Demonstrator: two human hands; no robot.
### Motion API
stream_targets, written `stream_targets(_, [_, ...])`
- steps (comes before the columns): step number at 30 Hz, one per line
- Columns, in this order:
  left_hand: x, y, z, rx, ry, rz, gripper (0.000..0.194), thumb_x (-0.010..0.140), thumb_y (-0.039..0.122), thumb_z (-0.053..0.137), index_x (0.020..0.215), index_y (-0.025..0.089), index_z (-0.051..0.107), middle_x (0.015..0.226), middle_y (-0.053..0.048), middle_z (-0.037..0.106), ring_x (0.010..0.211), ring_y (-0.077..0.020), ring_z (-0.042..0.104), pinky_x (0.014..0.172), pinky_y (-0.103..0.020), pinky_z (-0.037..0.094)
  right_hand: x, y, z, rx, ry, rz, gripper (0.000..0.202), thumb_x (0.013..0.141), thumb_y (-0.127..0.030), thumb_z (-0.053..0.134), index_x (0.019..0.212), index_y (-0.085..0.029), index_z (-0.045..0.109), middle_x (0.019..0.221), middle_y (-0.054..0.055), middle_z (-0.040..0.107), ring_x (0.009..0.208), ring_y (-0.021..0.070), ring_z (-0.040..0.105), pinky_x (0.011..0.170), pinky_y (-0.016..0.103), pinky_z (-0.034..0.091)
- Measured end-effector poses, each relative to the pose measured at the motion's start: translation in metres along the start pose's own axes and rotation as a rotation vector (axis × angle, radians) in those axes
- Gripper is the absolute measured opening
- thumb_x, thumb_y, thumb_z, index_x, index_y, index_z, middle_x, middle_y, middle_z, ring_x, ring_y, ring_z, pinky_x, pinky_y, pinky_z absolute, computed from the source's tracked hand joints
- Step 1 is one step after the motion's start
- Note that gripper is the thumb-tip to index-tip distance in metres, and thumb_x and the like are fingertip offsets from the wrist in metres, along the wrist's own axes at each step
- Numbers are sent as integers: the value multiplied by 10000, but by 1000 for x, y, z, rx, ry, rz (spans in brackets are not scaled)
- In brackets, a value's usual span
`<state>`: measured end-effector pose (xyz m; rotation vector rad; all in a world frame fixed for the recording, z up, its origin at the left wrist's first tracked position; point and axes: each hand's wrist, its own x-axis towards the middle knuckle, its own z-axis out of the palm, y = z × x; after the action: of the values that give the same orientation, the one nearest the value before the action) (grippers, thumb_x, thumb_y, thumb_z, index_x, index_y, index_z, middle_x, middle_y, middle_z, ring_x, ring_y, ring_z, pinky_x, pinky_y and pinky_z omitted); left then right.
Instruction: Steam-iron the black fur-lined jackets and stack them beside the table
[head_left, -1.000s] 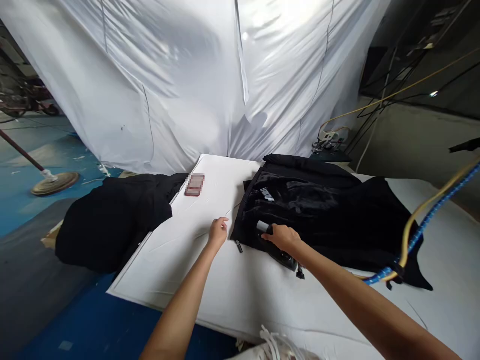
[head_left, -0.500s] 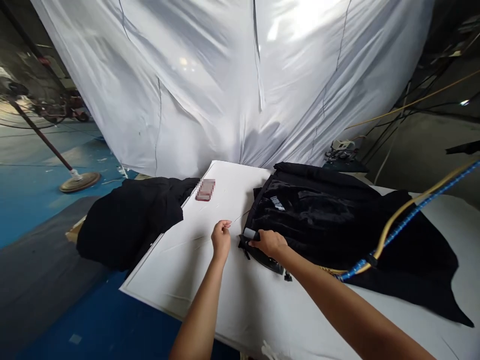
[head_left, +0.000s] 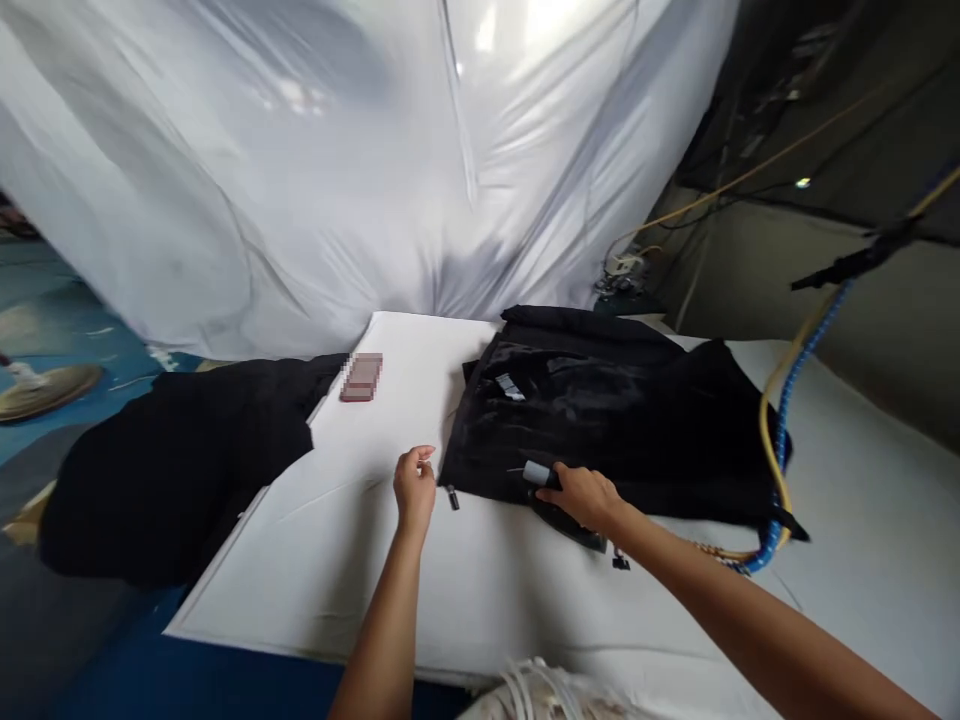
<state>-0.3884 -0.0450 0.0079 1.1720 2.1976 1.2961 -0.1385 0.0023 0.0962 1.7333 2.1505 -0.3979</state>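
My right hand [head_left: 589, 495] is wrapped round the grey-and-black handle of a steam iron [head_left: 570, 525]. The iron rests along the near edge of a black garment [head_left: 607, 410], which lies spread on the white table. My left hand [head_left: 415, 488] hovers just left of the garment's near left corner, apart from it. Its fingers are loosely curled, with a gap between thumb and fingertips and nothing visible between them. Beside that corner a small dark tab [head_left: 453, 497] sticks out. A pale label [head_left: 510, 386] shows on the garment's upper left part.
A blurred-out reddish phone-like item [head_left: 361, 378] lies on the white table [head_left: 300, 560] at the back left. Black cloth [head_left: 180, 460] is heaped beyond the left edge. A yellow hose and blue cord [head_left: 776, 450] run to the iron from the right. White sheeting [head_left: 337, 180] hangs behind.
The iron, in my right hand, has moved right along the garment's near edge, away from the corner. My left hand stays near that corner. The camera view has turned right.
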Motion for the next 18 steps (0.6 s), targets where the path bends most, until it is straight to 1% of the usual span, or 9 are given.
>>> stream_targets(3, [1, -1, 14, 310, -219, -55, 364, 693, 152, 562, 1045, 245, 578, 962, -67, 595, 966, -204, 544, 855, -319, 400, -13, 37, -4, 25, -9, 56, 469, 768, -556, 427, 1075, -215, 526, 880, 86, 655, 840, 249, 614, 662, 304, 414])
stream_targets(5, [1, 0, 23, 466, -310, -105, 491, 688, 249, 613, 1166, 285, 507, 1003, -89, 585, 1014, -251, 523, 854, -363, 389, -20, 48, -2, 11, 4, 40, 480, 763, -557, 438, 1092, -218, 521, 880, 83, 657, 847, 247, 613, 680, 304, 412])
stream_targets(6, [1, 1, 28, 516, -328, -128, 553, 687, 292, 622, 1215, 296, 461, 1019, -101, 580, 1021, -268, 520, 842, -377, 391, -22, 48, 0, -3, 7, 26, 485, 756, -567, 445, 1084, -220, 527, 879, 82, 659, 852, 252, 613, 689, 310, 412])
stream_targets(8, [4, 2, 36, 549, -325, -147, 637, 691, 335, 618, 1282, 296, 380, 1032, -120, 579, 1020, -287, 526, 820, -392, 396, -25, 41, 6, -22, 2, 2, 499, 737, -602, 449, 1045, -221, 547, 876, 87, 663, 861, 270, 612, 699, 328, 416])
stream_targets(10, [7, 1, 43, 507, -319, -149, 655, 702, 320, 604, 1303, 279, 347, 1005, -125, 598, 989, -291, 551, 803, -406, 402, -26, 25, 13, -13, -9, -14, 514, 721, -633, 449, 1006, -220, 562, 885, 97, 666, 872, 280, 610, 703, 339, 420])
stream_targets(12, [11, -3, 48, 423, -314, -155, 614, 708, 271, 592, 1282, 260, 374, 970, -117, 619, 934, -279, 583, 782, -402, 414, -23, 8, 19, 18, -11, -22, 519, 716, -644, 449, 983, -216, 569, 900, 102, 667, 882, 275, 610, 713, 336, 421])
stream_targets(14, [13, -8, 52, 348, -294, -147, 538, 714, 217, 576, 1230, 240, 424, 925, -98, 634, 885, -252, 605, 755, -370, 429, -18, -3, 21, 52, -7, -15, 526, 714, -649, 450, 979, -211, 572, 905, 101, 667, 889, 266, 609, 729, 327, 420])
stream_targets(16, [14, -14, 54, 301, -261, -122, 475, 724, 183, 559, 1185, 224, 450, 867, -74, 640, 841, -219, 617, 725, -322, 438, -12, -5, 20, 73, -2, 12, 532, 715, -647, 452, 984, -204, 573, 899, 98, 665, 900, 262, 605, 747, 321, 417])
stream_targets(18, [12, -19, 54, 278, -236, -97, 438, 734, 184, 551, 1161, 218, 456, 829, -55, 637, 794, -194, 623, 688, -282, 438, -7, 5, 17, 83, 3, 45, 519, 724, -635, 449, 980, -202, 575, 900, 97, 663, 912, 260, 601, 759, 322, 414])
